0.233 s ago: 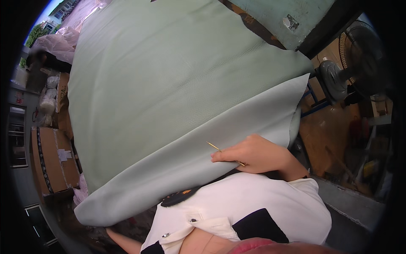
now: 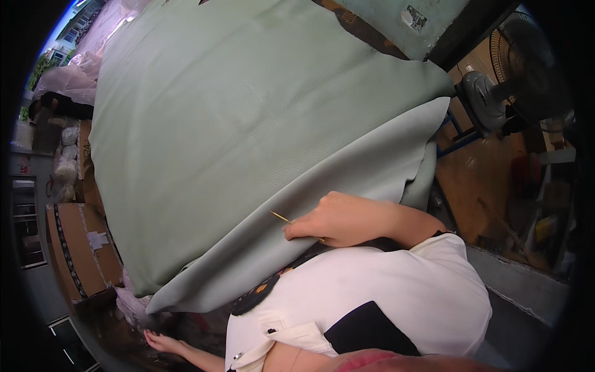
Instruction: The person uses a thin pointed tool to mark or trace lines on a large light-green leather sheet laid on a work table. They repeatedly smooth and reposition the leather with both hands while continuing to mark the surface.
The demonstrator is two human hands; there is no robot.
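Grip pinched on a thin gold stick (image 2: 281, 216), my right hand (image 2: 331, 220) sits nearer than my slack, empty left hand (image 2: 162, 342) to the green sheet (image 2: 217, 124) ahead — its grey turned-back flap (image 2: 365, 170) slanting up rightward beneath the stick.

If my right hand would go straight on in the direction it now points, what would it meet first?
Probably the grey folded-back flap of the green sheet, just ahead of your right hand and its thin golden stick. Depth is unclear; the hand may be touching the flap now.
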